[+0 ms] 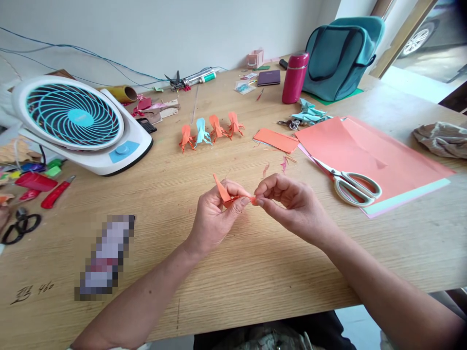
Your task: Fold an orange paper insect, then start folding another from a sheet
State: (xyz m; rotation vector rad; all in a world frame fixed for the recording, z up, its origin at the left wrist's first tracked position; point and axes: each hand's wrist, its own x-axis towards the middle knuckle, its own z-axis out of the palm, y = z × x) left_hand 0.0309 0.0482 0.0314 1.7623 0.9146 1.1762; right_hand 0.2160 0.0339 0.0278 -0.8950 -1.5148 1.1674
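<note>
Over the middle of the table, my left hand pinches a folded piece of orange paper, one pointed flap sticking up past the thumb. My right hand has thumb and forefinger closed on the small right end of the same paper. Fingers cover much of the folds. Beyond my hands stand several folded paper figures: orange ones and a light blue one. A stack of orange paper strips lies to their right.
White-handled scissors rest on large orange sheets at right. A fan, a red cutter and black scissors are at left. A pink bottle and a teal bag stand at the back.
</note>
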